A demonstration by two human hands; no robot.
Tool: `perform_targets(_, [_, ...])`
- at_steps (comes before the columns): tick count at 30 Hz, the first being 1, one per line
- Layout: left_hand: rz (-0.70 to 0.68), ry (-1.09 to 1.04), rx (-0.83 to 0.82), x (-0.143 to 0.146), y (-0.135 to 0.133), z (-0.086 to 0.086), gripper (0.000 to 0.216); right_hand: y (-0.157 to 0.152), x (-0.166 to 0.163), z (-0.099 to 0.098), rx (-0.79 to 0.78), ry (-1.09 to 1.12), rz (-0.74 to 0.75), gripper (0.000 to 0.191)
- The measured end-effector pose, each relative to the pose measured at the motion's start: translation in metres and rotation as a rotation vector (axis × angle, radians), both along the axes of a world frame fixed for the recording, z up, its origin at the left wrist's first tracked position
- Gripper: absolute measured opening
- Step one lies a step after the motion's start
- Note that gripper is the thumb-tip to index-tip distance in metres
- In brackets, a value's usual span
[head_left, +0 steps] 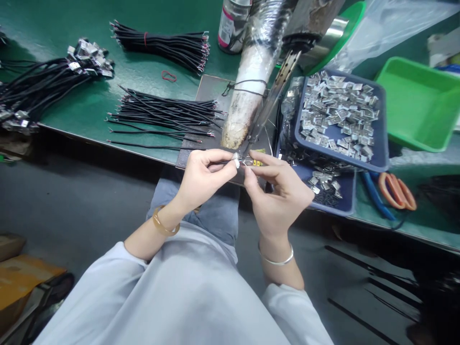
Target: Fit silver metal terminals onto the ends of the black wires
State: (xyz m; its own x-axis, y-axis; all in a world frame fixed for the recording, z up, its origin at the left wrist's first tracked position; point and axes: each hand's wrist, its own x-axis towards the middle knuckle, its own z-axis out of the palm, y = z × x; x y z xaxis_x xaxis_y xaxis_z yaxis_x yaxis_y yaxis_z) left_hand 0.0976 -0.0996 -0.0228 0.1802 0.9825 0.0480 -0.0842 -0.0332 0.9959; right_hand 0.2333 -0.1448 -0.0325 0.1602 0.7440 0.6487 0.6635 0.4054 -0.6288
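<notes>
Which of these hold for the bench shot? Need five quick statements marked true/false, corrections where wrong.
1. The upper cable bundle has a red band around it. True.
2. The left hand and right hand are spread wide apart. False: their fingertips nearly meet, beside a small pale piece.
3. The metal parts are heaped in the green bin. False: many lie in the upper blue tray.
4. Orange handles lie to the right of the blue trays. True.
5. The amber bangle is on the right wrist. False: it is on the left; the right has a silver-coloured one.
</notes>
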Motion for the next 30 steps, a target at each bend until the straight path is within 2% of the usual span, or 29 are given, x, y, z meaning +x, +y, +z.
perform_targets(9, [-0.061, -0.034, -0.051, 0.0, 0.002, -0.002, 0.01, -0.005, 0.002, -0.001, 0.013, -0.13, 0.003, 0.014])
perform_targets(14, [-0.07, -0.063, -0.085, -0.001, -0.001, -0.005, 0.01, -0.006, -0.001, -0.003, 0.079, -0.119, -0.03, 0.014])
perform_targets(16, [-0.03, -0.072, -0.085, -0.001, -0.004, -0.007, 0.009, -0.007, -0.002, -0.004, 0.077, -0.041, -0.039, 0.013])
perform_targets(20, [0.02, -0.124, -0.042, -0.001, -0.01, -0.009, 0.009, -0.006, -0.001, -0.004, -0.12, 0.267, 0.038, 0.01])
perform_targets(22, [0.009, -0.123, -0.014, -0.001, -0.011, -0.01, 0.008, -0.006, 0.0, -0.003, -0.168, 0.313, 0.068, 0.011])
perform_targets(30, [0.018, -0.057, -0.001, 0.001, -0.007, -0.005, 0.007, -0.002, 0.003, -0.003, 0.05, -0.068, 0.003, 0.013])
